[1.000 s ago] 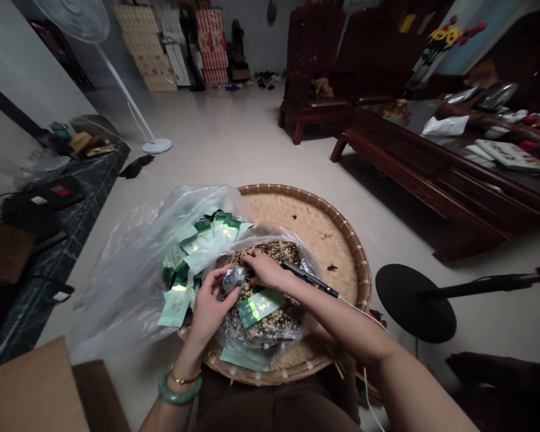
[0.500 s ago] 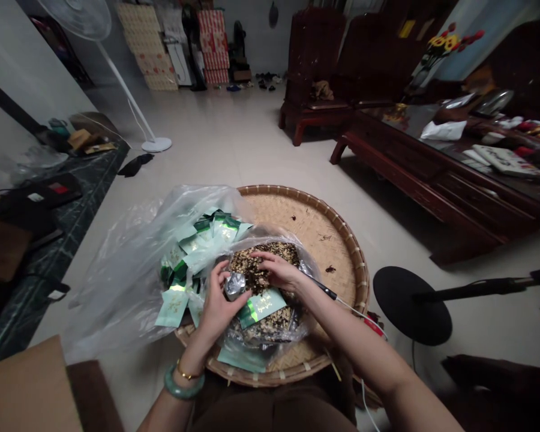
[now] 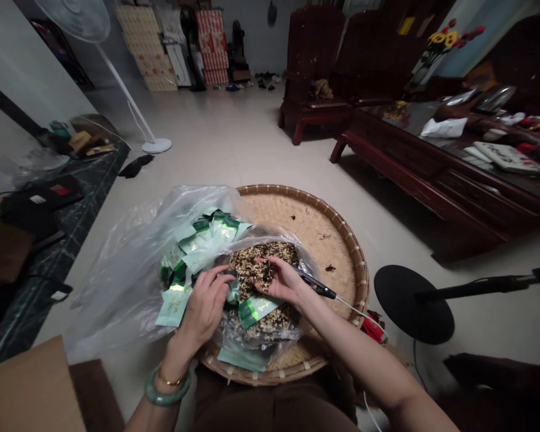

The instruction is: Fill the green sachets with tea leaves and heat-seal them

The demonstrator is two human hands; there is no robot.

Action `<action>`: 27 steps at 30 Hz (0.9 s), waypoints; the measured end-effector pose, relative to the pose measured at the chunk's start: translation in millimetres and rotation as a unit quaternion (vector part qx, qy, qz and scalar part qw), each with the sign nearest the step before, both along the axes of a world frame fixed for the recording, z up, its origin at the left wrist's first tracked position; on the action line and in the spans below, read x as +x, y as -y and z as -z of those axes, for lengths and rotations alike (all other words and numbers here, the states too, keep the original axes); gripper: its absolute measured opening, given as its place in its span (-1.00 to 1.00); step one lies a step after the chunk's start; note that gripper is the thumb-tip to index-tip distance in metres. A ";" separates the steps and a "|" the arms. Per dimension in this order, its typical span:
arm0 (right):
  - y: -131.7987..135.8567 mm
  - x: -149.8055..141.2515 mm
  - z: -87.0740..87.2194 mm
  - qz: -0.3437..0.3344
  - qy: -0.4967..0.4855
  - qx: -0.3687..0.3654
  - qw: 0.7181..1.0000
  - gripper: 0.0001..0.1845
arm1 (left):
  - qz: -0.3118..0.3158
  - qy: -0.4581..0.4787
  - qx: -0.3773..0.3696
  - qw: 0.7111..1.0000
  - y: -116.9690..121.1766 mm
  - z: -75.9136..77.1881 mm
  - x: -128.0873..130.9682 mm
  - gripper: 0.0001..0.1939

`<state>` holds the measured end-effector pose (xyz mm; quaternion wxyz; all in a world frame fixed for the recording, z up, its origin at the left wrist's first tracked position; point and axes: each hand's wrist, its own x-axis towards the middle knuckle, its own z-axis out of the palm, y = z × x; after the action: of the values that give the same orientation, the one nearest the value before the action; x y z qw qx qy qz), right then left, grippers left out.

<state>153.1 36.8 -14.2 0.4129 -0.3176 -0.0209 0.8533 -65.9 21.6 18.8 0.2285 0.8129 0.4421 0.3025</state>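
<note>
My right hand (image 3: pixel 284 281) is cupped, fingers curled around a clump of dried dark-and-yellow loose mix (image 3: pixel 264 273). Just left of it, my left hand (image 3: pixel 207 303) grips a small green pouch (image 3: pixel 233 291), mostly hidden behind the fingers. Both hands are over a clear plastic bag (image 3: pixel 306 255) filled with the same mix. A flat green pouch (image 3: pixel 263 307) lies on the mix below my right hand. Beside my left hand, several green pouches (image 3: pixel 202 240) are heaped in a large clear plastic bag (image 3: pixel 130 282).
Everything sits on a round woven bamboo tray (image 3: pixel 324 228). A black pen-like device (image 3: pixel 317 283) with a white cable lies behind my right wrist. A black round stand base (image 3: pixel 411 305) is at the right, a cardboard box (image 3: pixel 31 390) at the lower left.
My left hand has turned over and moved slightly left; the pouch's silvery opening no longer shows. My right hand has rotated palm up and now holds a clump of the mix.
</note>
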 end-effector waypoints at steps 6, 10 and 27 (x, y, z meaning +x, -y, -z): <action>5.2 3.8 -20.8 0.038 0.046 0.018 0.998 -0.77 | -0.064 0.052 -0.050 0.995 -5.4 -4.3 4.6 -0.69; 11.4 6.1 -52.1 0.034 0.052 0.097 0.993 -0.76 | -0.078 0.036 -0.063 0.994 -7.3 -5.8 13.6 -0.76; 13.3 -22.8 -74.2 -0.123 0.283 0.238 0.921 -0.35 | -0.094 0.069 -0.070 0.991 -1.7 -1.8 21.5 -0.71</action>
<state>130.2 23.5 60.0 0.3449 -0.4335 -0.3783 0.7416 -44.4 23.3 20.6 0.2855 0.7269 0.5195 0.3467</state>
